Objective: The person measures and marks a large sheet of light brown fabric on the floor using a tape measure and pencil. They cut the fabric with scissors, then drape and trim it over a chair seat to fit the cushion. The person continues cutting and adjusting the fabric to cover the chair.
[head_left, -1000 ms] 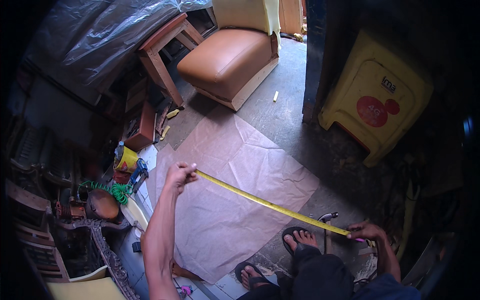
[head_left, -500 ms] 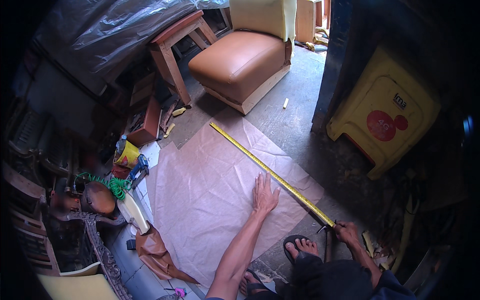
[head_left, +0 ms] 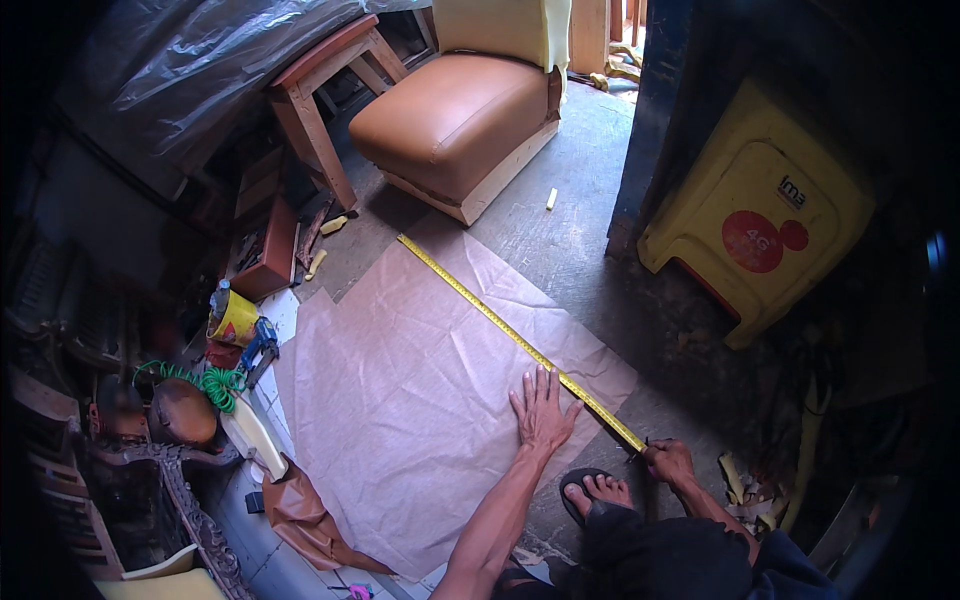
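A yellow tape measure (head_left: 477,304) lies in a straight line over the pale pinkish sheet (head_left: 400,400), from near the sheet's far edge to beyond its near right edge; the right hand (head_left: 669,461) is curled closed around the tape's near end, though what else sits inside that grip I cannot tell; the left hand (head_left: 546,412) rests palm down on the sheet with fingers spread, its fingertips at the tape's edge, and whether they press on the tape I cannot tell; the sheet is creased and spread on the floor, with a crumpled brown piece of material (head_left: 300,515) at its lower left edge; a sandalled foot (head_left: 598,494) stands just beside the near right edge; past the far end is a chair with a brown padded seat (head_left: 450,125); to the left are a blue tool (head_left: 262,342), a yellow container (head_left: 236,322) and a green coiled hose (head_left: 221,385); a yellow plastic stool (head_left: 700,225) is at the right.
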Available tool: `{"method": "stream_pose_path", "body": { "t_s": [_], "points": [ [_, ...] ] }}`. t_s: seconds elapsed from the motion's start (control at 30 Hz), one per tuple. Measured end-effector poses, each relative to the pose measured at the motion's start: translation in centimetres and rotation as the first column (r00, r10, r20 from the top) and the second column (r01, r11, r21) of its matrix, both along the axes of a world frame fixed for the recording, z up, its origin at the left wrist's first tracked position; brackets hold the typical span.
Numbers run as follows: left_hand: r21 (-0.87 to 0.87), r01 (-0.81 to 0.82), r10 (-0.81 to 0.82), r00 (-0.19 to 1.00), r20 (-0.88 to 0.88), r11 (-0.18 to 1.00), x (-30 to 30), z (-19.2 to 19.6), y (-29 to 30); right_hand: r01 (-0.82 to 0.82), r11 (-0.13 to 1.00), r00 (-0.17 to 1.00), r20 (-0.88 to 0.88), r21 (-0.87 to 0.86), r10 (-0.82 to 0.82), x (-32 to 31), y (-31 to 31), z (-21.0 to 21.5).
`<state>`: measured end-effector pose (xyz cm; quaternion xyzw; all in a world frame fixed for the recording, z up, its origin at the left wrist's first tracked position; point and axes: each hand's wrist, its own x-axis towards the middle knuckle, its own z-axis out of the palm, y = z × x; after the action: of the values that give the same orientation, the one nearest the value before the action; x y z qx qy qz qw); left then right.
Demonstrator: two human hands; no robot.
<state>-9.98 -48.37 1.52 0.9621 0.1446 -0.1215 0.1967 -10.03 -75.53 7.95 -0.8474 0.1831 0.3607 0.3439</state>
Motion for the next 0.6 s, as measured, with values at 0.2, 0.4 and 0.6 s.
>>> {"method": "stream_pose_path", "body": {
  "t_s": [0.2,0.4,0.6],
  "points": [
    [-0.067,-0.045,0.047,0.998,0.030,0.997,-0.1,-0.4,-0.3,-0.140,0.990,0.990,0.033,-0.031,0.141,-0.2,-0.3,-0.8],
    [-0.018,-0.035,0.036,0.999,0.017,0.999,0.1,-0.6,-0.2,-0.079,0.996,0.997,0.007,-0.032,0.079,-0.3,0.0,-1.0],
    [-0.058,-0.076,0.076,0.997,0.004,0.995,0.5,-0.1,-0.5,-0.070,0.995,0.997,-0.014,-0.065,0.069,-0.1,0.3,-0.7]
  ]
}}
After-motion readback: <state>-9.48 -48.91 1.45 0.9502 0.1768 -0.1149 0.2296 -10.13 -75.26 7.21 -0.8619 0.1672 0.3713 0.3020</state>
